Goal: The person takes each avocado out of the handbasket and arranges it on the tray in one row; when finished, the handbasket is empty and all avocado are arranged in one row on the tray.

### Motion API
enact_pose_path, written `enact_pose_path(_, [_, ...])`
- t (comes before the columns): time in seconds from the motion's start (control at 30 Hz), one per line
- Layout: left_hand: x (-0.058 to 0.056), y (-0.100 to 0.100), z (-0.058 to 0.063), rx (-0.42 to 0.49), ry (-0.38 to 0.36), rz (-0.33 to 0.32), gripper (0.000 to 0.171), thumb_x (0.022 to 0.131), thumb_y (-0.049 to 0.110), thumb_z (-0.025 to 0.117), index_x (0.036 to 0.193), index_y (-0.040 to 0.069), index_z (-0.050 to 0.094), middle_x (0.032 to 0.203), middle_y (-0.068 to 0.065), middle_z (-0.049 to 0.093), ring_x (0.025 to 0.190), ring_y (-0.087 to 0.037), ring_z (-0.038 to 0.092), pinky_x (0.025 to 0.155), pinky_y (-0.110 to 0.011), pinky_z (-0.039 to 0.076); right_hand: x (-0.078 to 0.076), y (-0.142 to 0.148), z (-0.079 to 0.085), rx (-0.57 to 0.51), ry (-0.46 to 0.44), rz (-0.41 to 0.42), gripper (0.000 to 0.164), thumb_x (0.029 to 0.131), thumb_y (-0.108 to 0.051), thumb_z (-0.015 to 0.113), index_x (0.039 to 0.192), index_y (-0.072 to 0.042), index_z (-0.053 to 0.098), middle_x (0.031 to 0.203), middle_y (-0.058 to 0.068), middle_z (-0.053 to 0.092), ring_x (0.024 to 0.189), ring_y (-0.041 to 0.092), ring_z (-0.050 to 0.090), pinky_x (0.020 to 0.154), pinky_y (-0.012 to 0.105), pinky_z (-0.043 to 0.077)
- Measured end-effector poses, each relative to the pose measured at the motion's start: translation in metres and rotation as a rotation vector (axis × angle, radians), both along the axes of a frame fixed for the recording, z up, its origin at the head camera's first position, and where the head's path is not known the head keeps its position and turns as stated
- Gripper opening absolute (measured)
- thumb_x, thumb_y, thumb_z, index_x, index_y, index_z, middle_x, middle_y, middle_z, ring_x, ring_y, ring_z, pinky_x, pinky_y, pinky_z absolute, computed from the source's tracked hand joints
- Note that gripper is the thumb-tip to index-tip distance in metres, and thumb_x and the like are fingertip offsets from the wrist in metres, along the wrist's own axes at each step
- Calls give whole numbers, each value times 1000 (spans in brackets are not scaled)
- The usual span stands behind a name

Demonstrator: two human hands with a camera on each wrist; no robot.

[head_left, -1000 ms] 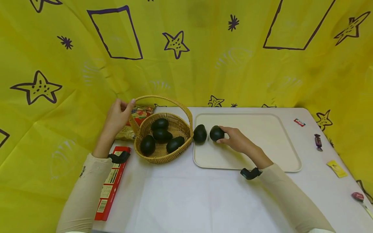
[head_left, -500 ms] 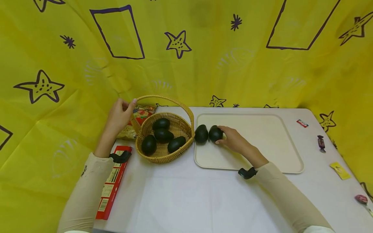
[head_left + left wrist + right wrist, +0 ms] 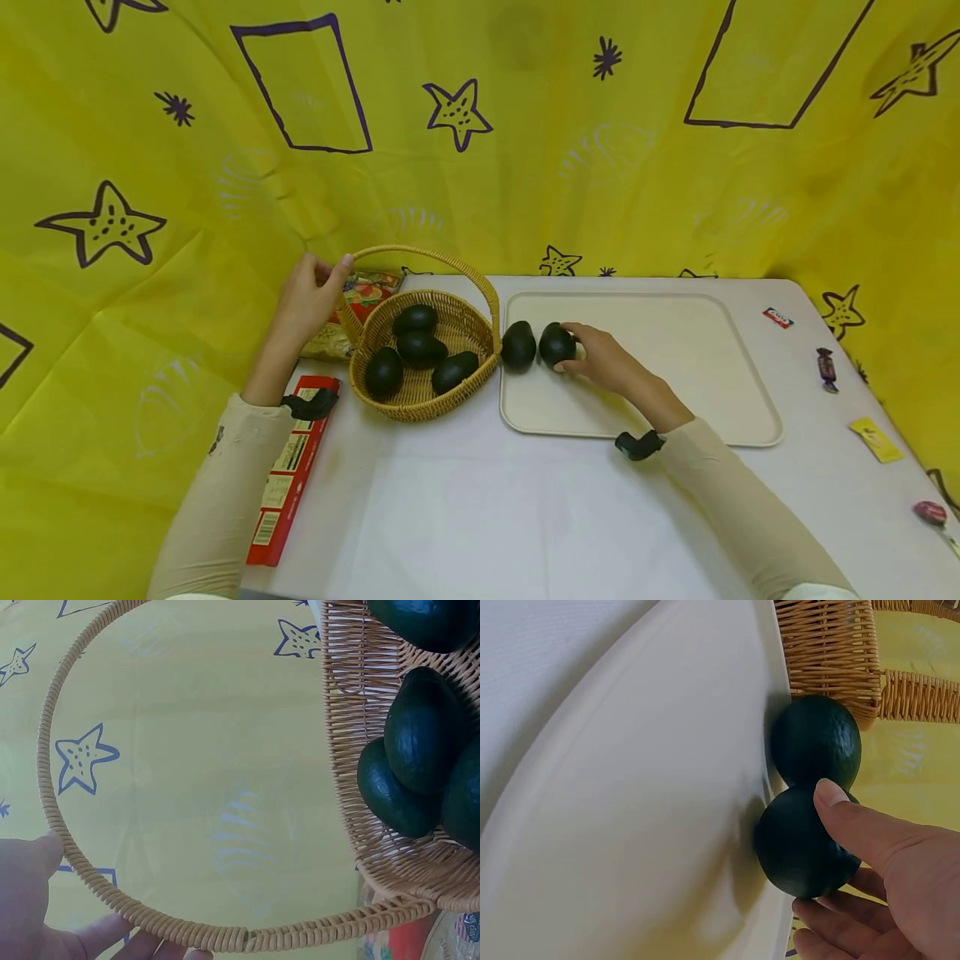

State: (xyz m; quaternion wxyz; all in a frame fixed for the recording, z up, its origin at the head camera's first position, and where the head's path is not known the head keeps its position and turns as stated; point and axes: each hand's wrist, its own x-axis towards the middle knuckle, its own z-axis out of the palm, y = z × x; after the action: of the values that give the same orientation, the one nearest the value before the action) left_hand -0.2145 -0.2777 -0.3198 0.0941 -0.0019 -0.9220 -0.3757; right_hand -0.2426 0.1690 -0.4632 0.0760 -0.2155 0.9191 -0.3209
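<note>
My left hand point(image 3: 306, 293) holds the left side of the arched handle point(image 3: 459, 265) of a wicker basket point(image 3: 415, 412). In the left wrist view, the thumb and fingertips point(image 3: 112, 930) rest around the handle's woven curve. Several dark green avocados point(image 3: 452, 372) lie in the basket. My right hand point(image 3: 603, 360) grips another avocado point(image 3: 555, 347) between thumb and fingers, over the left part of a cream tray point(image 3: 675, 375). Just left of it, one more avocado point(image 3: 518, 347) sits on the tray beside the basket. The right wrist view has these two avocados overlapping.
A red box point(image 3: 288, 483) lies left of the basket, below my left forearm. Shiny packets point(image 3: 367, 287) are behind the basket's left side. Wrapped sweets point(image 3: 827, 369) and a lollipop point(image 3: 930, 512) line the table's right edge. A yellow patterned cloth point(image 3: 525, 192) hangs behind.
My right hand has shifted the held avocado slightly left, narrowing the gap to the avocado beside it. The left hand keeps its hold on the handle.
</note>
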Motion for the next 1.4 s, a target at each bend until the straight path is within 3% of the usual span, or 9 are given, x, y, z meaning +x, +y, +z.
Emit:
enact_pose_path(0.5, [1, 1, 0, 0, -6, 7, 73, 104, 71, 42, 116, -1, 49, 118, -22, 54, 96, -36, 53, 80, -47, 44, 8, 14, 6, 41, 6, -46, 76, 96, -18, 81, 155, 9, 41, 156, 34, 45, 145, 53, 41, 120, 63, 32])
enact_pose_path(0.7, [1, 0, 1, -3, 2, 0, 69, 105, 67, 42, 115, -1, 49, 113, -22, 54, 89, -34, 52, 76, -45, 44, 8, 16, 9, 60, 23, -53, 72, 96, -15, 80, 153, 10, 44, 152, 34, 50, 141, 53, 47, 117, 63, 37])
enact_pose_path(0.9, [1, 1, 2, -7, -4, -3, 71, 105, 68, 42, 117, -1, 50, 113, -22, 55, 90, -34, 54, 77, -45, 45, 5, 11, 1, 22, 34, -64, 71, 98, -19, 79, 153, 9, 46, 149, 33, 54, 137, 51, 54, 115, 62, 41])
enact_pose_path(1.13, [-1, 1, 2, -11, 0, -8, 69, 107, 64, 43, 119, -3, 51, 107, -21, 55, 83, -31, 52, 72, -43, 45, 4, -5, -4, -36, 31, -52, 72, 98, -20, 78, 154, 10, 44, 150, 32, 53, 140, 49, 51, 116, 60, 40])
enact_pose_path(1.4, [-2, 0, 0, -18, -11, 2, 68, 108, 63, 43, 120, -3, 51, 103, -19, 55, 81, -29, 50, 68, -42, 44, 5, -11, -5, -17, 5, -77, 75, 99, -24, 77, 155, 11, 41, 152, 34, 50, 142, 51, 49, 117, 61, 38])
